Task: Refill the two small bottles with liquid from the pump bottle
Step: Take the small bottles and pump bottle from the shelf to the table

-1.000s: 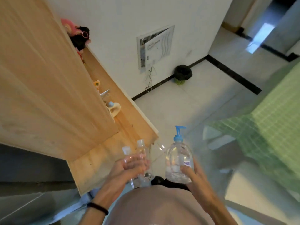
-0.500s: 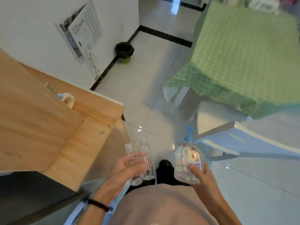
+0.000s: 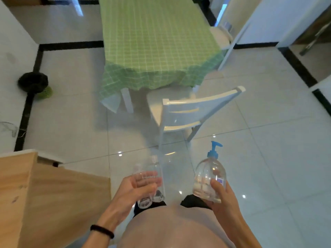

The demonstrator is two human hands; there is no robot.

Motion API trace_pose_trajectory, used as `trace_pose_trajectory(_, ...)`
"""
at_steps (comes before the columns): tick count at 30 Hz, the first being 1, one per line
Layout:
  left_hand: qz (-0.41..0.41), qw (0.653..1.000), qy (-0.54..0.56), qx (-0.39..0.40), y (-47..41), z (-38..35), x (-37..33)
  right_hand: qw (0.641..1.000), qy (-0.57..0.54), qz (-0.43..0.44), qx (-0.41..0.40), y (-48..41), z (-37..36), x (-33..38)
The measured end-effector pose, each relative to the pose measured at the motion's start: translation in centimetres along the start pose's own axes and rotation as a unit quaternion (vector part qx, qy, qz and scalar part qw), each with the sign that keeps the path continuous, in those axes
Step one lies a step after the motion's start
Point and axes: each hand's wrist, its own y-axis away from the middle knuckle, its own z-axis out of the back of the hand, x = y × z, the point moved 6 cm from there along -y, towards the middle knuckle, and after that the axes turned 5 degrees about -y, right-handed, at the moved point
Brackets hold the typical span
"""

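My left hand [image 3: 132, 191] grips two small clear bottles [image 3: 149, 178] side by side, upright, their caps pointing away from me. My right hand [image 3: 223, 196] holds a clear pump bottle [image 3: 208, 178] with a blue pump head [image 3: 214, 149] from below and behind; a little clear liquid sits at its bottom. Both hands are raised in front of my body above the tiled floor, about a bottle's width apart.
A white chair [image 3: 188, 111] stands straight ahead, pushed toward a table under a green checked cloth [image 3: 155, 42]. A wooden cabinet edge [image 3: 35, 185] is at my lower left. A black bin [image 3: 34, 82] sits by the left wall. Glossy white floor tiles lie all around.
My view has swung right, away from the wooden cabinet and toward the chair and green table. Both hands still carry the same bottles in the same grip.
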Motion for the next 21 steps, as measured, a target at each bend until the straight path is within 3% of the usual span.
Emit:
trace_pose_trajectory(15,0.052,0.969,-0.184,0.158,-7.4,-29.4,1.6,0.982,-0.072,-0.009,-0.174,2.9,24.7,2.8)
trace_pose_trajectory(21,0.056,0.956,-0.221,0.183,-10.2,-35.8,0.8,0.972,-0.087,-0.024,-0.216,3.1,30.3,4.6)
